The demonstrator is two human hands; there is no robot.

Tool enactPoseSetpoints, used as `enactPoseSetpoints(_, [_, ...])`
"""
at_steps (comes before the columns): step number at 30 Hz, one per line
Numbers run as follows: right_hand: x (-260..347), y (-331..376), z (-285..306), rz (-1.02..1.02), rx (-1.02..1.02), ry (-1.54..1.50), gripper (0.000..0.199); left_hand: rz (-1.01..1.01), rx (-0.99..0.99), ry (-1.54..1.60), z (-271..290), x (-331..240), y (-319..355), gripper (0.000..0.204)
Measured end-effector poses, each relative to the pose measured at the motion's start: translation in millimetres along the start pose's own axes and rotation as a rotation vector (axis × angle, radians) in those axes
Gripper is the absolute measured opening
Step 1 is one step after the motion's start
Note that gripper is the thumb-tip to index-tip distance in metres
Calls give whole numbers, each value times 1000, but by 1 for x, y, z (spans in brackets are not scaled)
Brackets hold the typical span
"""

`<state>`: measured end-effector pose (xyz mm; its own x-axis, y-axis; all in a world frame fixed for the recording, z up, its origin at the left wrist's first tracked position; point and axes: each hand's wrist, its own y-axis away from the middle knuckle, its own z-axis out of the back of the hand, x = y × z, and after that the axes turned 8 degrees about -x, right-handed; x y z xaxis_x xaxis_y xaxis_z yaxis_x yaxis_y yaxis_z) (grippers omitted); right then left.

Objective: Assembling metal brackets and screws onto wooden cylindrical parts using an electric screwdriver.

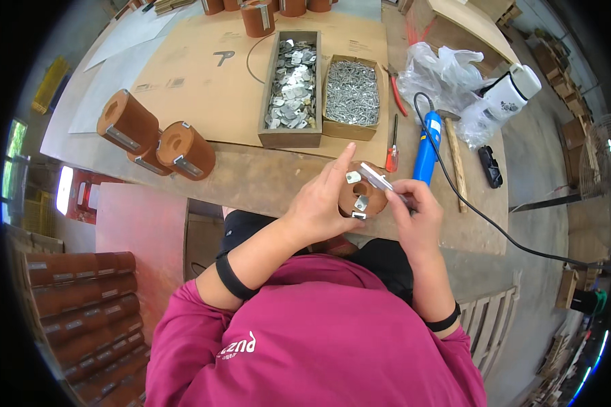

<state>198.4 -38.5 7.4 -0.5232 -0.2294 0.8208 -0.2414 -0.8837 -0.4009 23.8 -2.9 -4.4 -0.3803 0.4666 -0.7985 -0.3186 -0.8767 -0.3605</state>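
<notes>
At the table's near edge, my left hand [317,203] is closed around the side of a reddish-brown cylinder [348,195] with a hole in its top. Small silver metal tabs [361,203] show on its top, and a metal fitting [359,216] is at its near rim. My right hand [417,211] pinches a slim silver metal strip [375,177], which slants over the cylinder's right side. Whether the strip touches the cylinder I cannot tell. Beyond it stand a long wooden box [290,139] of flat metal tabs and a cardboard box [346,129] of screws or nails.
Right of the cylinder lie a red-handled screwdriver [392,157], a blue corded power tool [427,146], a wooden-handled hammer [456,166] and red pliers [398,95]. Further cylinders [187,152] stand at left. A plastic bag [441,74] and white bottle [506,95] are far right.
</notes>
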Motion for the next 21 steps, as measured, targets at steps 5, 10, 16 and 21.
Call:
enactPoseSetpoints(5, [13,1,20,-127,-44,-160,11,35,18,-12,-2,3,4,113])
enactPoseSetpoints(10, [25,3,46,-336,97,-223,15,58,-1,73,-4,7,5,112])
enactPoseSetpoints(16, [43,3,46,-277,121,-269,16,21,129,114,10,11,-9,113])
enactPoseSetpoints(21, [41,-2,43,-216,98,-427,13,139,424,247,32,20,-26,117])
